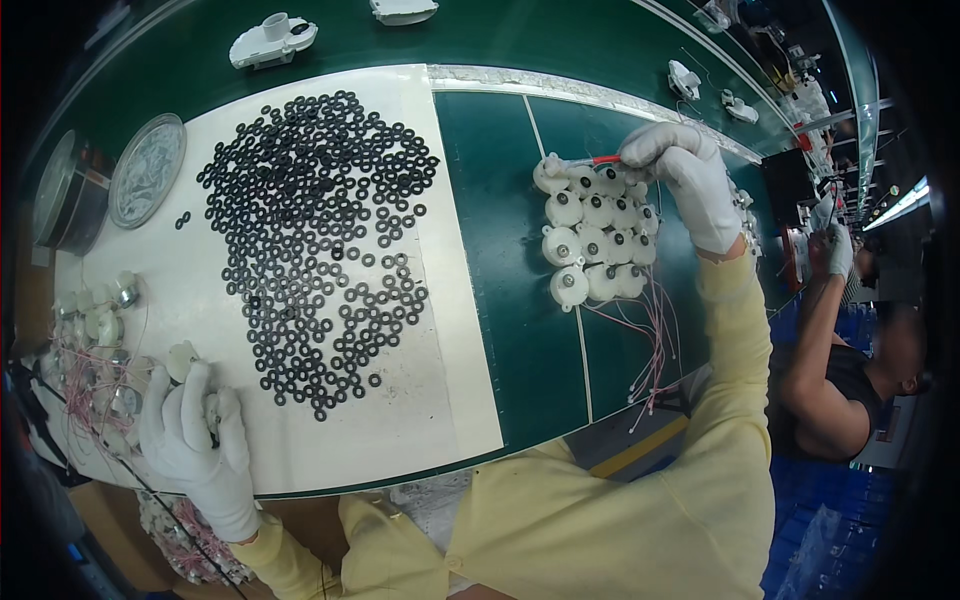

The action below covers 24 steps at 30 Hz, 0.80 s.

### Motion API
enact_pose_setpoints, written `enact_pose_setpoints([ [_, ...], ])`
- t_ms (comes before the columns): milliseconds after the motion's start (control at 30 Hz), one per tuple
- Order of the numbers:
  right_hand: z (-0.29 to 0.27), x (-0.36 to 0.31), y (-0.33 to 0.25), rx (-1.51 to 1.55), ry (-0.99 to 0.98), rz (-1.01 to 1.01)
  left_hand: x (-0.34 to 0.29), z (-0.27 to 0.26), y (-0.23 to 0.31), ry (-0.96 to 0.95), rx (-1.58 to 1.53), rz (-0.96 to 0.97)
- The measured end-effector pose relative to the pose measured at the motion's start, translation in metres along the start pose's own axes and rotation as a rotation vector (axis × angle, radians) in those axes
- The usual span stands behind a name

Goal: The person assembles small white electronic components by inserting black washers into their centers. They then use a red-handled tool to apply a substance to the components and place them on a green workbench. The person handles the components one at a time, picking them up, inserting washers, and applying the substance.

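Observation:
My white-gloved right hand (688, 175) pinches a thin tool with a red shaft (606, 159) and a pale front end. Its tip reaches the far left corner of a block of white round motor housings (597, 240), which stand in close rows on the green bench. Small dark or metal centres show on several of them. Pink and white wires (655, 340) trail from the block's near side. At the left, my gloved left hand (195, 430) has its fingers curled around a small motor, mostly hidden by the glove. A white cap (182, 360) shows at its fingertips.
Many black rubber rings (310, 240) lie spread on a white sheet (440, 390). A clear tub (72, 195) and round lid (147, 170) are at the left, above wired motors (95, 320). White housings (272, 40) sit farther back. Another person (835, 370) works at the right.

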State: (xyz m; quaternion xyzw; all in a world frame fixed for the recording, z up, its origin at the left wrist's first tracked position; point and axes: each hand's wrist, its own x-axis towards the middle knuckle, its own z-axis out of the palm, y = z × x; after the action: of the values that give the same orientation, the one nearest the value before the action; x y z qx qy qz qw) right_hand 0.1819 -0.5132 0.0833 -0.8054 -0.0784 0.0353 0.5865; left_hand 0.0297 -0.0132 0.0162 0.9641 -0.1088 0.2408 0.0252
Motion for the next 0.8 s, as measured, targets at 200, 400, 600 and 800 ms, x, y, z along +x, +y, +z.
enact_pose_setpoints([
  [200, 0.0, -0.001, 0.002, -0.053, -0.004, -0.001, 0.0, 0.0, 0.0, -0.005, 0.0, -0.004],
  [400, -0.006, -0.006, 0.005, -0.059, 0.038, 0.02, -0.001, 0.001, -0.001, 0.006, -0.004, 0.0],
  [600, -0.026, -0.02, 0.002, -0.069, 0.096, -0.02, 0.0, 0.0, -0.001, -0.006, -0.005, 0.001],
  [800, -0.029, -0.034, 0.006, -0.061, 0.159, 0.026, 0.0, 0.0, -0.002, -0.012, 0.006, 0.015],
])
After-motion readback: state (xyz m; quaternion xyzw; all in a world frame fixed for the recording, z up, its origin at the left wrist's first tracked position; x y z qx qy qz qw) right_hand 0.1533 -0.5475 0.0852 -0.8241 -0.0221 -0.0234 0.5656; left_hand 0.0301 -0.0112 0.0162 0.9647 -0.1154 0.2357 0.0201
